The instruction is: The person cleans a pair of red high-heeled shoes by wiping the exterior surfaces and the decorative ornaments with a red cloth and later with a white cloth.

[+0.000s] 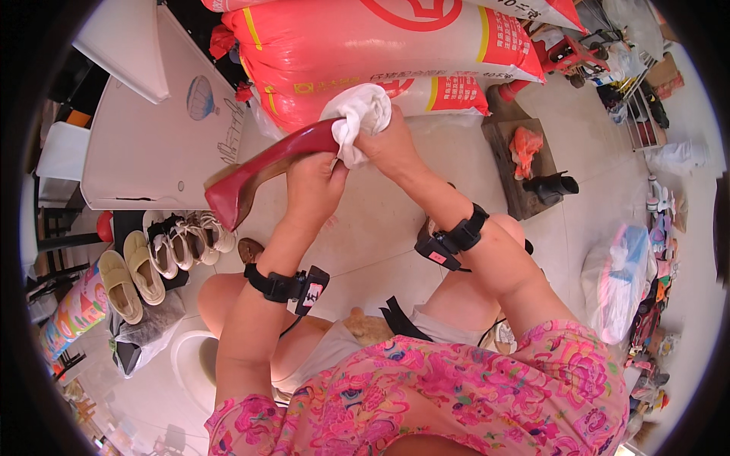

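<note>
Held up in front of me is a dark red high-heeled shoe [274, 157], its broad heel pointing to the lower left. My left hand [313, 182] grips the shoe's side close to its toe end. A white cloth [365, 111] is bunched over that end, and my right hand [390, 142] is closed on it. The cloth hides the shoe's tip and some of my fingers. Each forearm wears a black strap with a small box.
Large red and white sacks [365, 40] lie stacked beyond my hands. To the right, a low wooden stool [527, 199] bears an orange-red crumpled bag [526, 148] and a black object [550, 187]. Several shoes [145, 265] stand at left beside a white panel [154, 148].
</note>
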`<state>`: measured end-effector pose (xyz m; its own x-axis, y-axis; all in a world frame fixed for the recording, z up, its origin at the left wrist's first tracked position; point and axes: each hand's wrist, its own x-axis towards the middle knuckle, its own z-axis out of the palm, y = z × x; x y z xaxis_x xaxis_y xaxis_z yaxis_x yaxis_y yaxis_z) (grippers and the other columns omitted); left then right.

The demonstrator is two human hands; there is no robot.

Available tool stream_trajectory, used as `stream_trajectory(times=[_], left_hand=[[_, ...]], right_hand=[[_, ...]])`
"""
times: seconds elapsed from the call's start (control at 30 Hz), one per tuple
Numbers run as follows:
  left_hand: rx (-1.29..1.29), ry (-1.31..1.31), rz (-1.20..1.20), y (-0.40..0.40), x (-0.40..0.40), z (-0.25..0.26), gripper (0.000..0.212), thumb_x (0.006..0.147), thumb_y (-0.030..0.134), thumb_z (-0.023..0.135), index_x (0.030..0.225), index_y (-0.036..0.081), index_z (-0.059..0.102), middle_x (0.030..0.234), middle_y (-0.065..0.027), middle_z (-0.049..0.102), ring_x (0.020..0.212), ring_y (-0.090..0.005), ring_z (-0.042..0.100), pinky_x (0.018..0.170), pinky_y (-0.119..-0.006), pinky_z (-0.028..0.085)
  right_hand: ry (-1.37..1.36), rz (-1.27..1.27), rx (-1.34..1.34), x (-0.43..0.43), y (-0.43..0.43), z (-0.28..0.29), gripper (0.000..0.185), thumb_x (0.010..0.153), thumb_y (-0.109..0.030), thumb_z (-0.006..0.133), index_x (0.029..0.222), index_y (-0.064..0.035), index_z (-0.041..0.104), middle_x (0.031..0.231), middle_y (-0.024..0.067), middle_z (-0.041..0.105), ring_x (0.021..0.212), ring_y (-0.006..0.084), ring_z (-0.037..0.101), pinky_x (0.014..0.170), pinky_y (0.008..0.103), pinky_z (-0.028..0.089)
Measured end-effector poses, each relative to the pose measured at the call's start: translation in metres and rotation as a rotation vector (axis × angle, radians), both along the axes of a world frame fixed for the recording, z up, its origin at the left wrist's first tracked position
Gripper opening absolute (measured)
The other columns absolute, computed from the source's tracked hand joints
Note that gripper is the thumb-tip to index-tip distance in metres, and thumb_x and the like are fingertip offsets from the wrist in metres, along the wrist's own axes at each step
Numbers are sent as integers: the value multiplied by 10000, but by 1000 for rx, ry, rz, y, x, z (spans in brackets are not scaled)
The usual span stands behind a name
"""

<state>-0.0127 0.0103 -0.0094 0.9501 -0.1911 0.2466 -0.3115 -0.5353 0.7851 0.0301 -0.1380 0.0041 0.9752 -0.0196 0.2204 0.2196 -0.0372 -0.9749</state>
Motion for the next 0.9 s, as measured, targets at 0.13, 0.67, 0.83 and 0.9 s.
stream_trajectory(times=[0.13, 0.67, 0.83, 0.9], left_hand=[[-50, -73, -15, 2, 4, -7, 191, 778, 98, 635, 956, 30, 653, 817, -184, 641, 739, -325, 630, 661, -341, 482], [-822, 370, -119, 23, 17, 19, 201, 823, 150, 679, 971, 33, 610, 886, -18, 645, 749, -67, 570, 660, -226, 454], [-843, 483, -169, 21, 14, 18, 175, 809, 140, 695, 929, 44, 613, 834, -16, 643, 698, -64, 567, 607, -224, 448], [-753, 494, -201, 23, 13, 20, 203, 786, 127, 720, 938, 40, 617, 819, -10, 642, 680, -68, 571, 604, -231, 462]], right_hand=[[163, 4, 74, -13, 2, 12, 337, 773, -183, 712, 1042, -12, 601, 963, 57, 650, 885, 120, 610, 781, 278, 484], [101, 160, 33, -20, -25, 9, 348, 954, -253, 513, 1203, -10, 516, 1097, 46, 592, 1012, 126, 551, 876, 277, 442], [199, -18, 156, -6, -53, 34, 376, 959, -274, 488, 1248, -34, 469, 1129, 64, 578, 1003, 156, 567, 869, 293, 457], [111, -9, 331, -2, -61, 37, 308, 927, -248, 563, 1120, -8, 568, 1014, 41, 619, 899, 123, 580, 785, 289, 481]])
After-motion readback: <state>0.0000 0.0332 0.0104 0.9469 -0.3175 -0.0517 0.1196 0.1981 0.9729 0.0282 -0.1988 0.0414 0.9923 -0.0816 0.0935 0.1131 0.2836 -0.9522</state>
